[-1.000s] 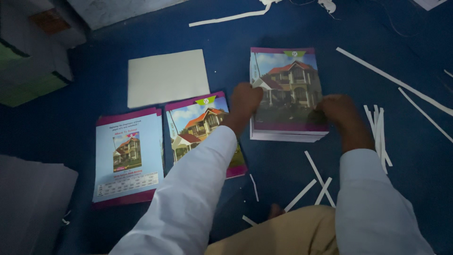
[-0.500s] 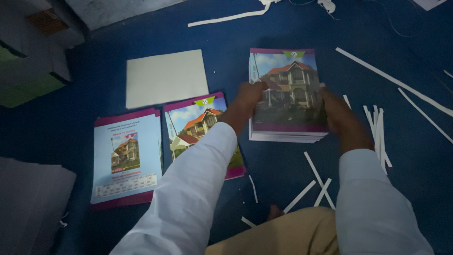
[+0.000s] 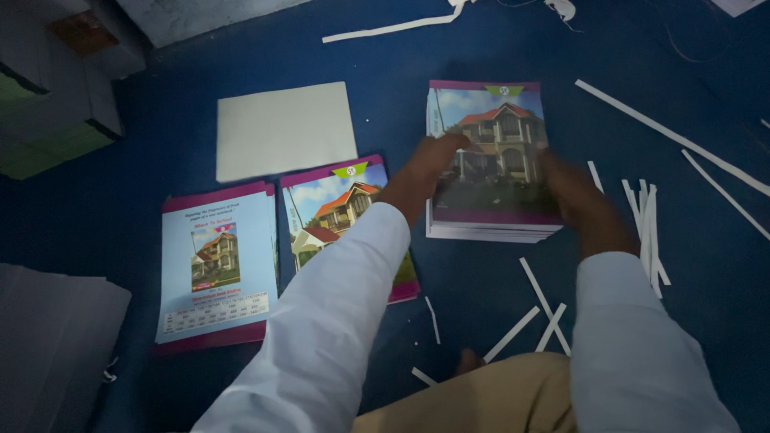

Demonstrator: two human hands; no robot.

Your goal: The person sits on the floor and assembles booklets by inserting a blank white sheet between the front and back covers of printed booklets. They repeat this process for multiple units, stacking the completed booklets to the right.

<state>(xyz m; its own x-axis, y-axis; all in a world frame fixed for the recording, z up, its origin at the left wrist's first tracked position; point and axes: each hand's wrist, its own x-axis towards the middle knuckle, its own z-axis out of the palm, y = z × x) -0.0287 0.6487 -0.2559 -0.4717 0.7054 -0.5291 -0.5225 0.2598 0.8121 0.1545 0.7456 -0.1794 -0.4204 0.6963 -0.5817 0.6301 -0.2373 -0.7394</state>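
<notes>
Both hands at the stack of house-picture covers, right of centre in the frame.
Since a second ago the left hand and right hand have closed inward, each now grasping a side of the stack, squaring it; one stack, two separate covers lower left, one blank sheet upper left, many paper strips across the blue floor.

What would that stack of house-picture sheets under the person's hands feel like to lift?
The stack of printed sheets shows many thin layers at its lower edge, so it is probably heavy for its size. Loose glossy-looking sheets would likely slide apart unless squeezed; the left hand and right hand sit at opposite sides. A single sheet would probably flop.
</notes>
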